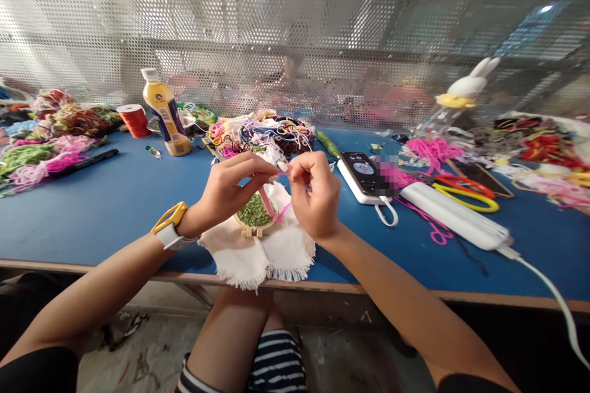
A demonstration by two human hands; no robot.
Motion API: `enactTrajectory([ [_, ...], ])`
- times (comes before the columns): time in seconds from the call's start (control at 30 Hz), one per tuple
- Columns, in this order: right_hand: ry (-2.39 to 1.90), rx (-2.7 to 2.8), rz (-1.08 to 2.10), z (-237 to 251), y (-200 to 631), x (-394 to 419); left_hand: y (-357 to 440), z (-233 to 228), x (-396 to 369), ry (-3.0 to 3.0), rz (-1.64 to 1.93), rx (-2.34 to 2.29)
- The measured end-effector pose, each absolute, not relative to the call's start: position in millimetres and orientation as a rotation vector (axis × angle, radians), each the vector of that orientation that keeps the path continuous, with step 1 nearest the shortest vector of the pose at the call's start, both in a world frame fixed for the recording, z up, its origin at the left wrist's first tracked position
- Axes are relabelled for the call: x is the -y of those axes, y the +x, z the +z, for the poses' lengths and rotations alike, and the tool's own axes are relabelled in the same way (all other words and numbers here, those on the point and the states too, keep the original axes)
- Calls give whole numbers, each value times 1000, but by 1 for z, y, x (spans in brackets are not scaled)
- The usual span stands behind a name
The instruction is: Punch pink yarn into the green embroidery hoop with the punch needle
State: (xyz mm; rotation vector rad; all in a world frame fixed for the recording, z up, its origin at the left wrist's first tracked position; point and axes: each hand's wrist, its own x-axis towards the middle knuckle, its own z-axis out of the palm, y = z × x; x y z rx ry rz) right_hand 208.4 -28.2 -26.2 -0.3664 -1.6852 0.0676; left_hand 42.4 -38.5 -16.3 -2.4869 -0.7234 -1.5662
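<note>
My left hand (233, 187) and my right hand (313, 193) meet fingertip to fingertip above a small wooden embroidery hoop (252, 221). The hoop holds white frayed cloth (258, 252) with a patch of green stitching (252, 212). A pink punch-needle tool (266, 201) slants down from my fingers toward the hoop, with a pink thread (282, 212) trailing from it. Both hands pinch at the tool's top or its thread; which hand holds which part I cannot tell. A yellow and white watch (170, 227) sits on my left wrist.
On the blue table (92, 209): a tangle of coloured yarn (267, 132) behind the hands, more yarn heaps (41, 141) at left, a yellow bottle (166, 113), a red thread spool (134, 120), a phone (364, 175), a white power bank (456, 218) with cable, scissors (465, 190).
</note>
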Motion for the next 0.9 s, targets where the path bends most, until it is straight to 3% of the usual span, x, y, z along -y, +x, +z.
enactTrajectory([
  [0.33,-349,1693,220,-32,206,25,48,-27,36,-2334,-1507,650],
  [0.9,-546,1599,805,-33,206,12,51,-36,27,-2289,-1656,698],
])
